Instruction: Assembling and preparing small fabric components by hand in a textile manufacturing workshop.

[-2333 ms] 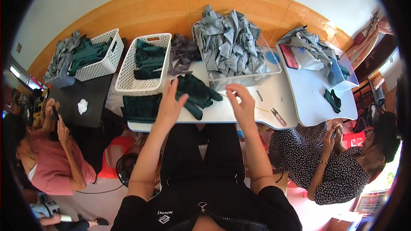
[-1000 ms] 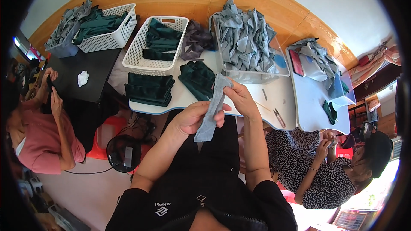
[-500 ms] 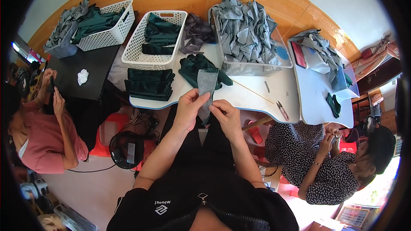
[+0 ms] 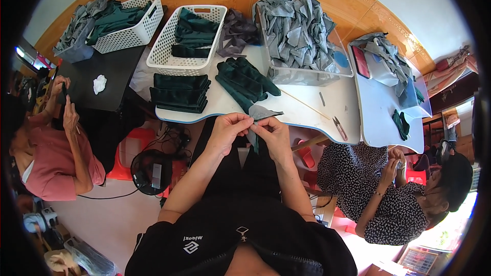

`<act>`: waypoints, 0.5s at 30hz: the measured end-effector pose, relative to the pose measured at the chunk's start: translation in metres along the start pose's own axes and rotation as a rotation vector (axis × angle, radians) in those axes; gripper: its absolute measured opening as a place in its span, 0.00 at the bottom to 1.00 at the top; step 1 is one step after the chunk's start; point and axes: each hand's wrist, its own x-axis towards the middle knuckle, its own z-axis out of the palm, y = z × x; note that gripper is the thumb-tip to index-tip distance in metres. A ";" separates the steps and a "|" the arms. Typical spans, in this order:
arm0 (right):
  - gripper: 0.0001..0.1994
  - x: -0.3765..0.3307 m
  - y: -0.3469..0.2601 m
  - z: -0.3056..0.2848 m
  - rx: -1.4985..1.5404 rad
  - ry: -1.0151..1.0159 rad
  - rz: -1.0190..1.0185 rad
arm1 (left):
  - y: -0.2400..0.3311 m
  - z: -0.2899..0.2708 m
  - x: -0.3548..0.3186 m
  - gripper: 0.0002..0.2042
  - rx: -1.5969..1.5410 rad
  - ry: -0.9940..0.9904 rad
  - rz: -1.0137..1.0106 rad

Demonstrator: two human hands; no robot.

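A grey fabric strip (image 4: 260, 112) is pinched between my two hands at the front edge of the white table (image 4: 302, 115). My left hand (image 4: 228, 132) grips it with thumb and index finger, and my right hand (image 4: 273, 134) pinches it right alongside. One grey flap folds over toward the right above my fingers, and a tail hangs down below them. Just beyond lies a loose bundle of dark green velvet pieces (image 4: 243, 82). To its left sits a neat stack of folded green velvet (image 4: 179, 93).
At the back stand a white basket (image 4: 153, 61) with green velvet and a clear bin (image 4: 307, 77) heaped with grey pieces. A thin stick (image 4: 307, 104) and thread snips (image 4: 340, 129) lie to the right. Seated people work at left (image 4: 64, 158) and right (image 4: 399, 194).
The grey strip, upright and spread before, is now bunched and folded over to the right. My hands have come closer together, fingertips nearly touching.
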 end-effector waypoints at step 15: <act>0.09 0.021 0.074 -0.019 0.045 0.037 -0.101 | -0.047 0.002 0.043 0.14 -0.205 0.078 -0.025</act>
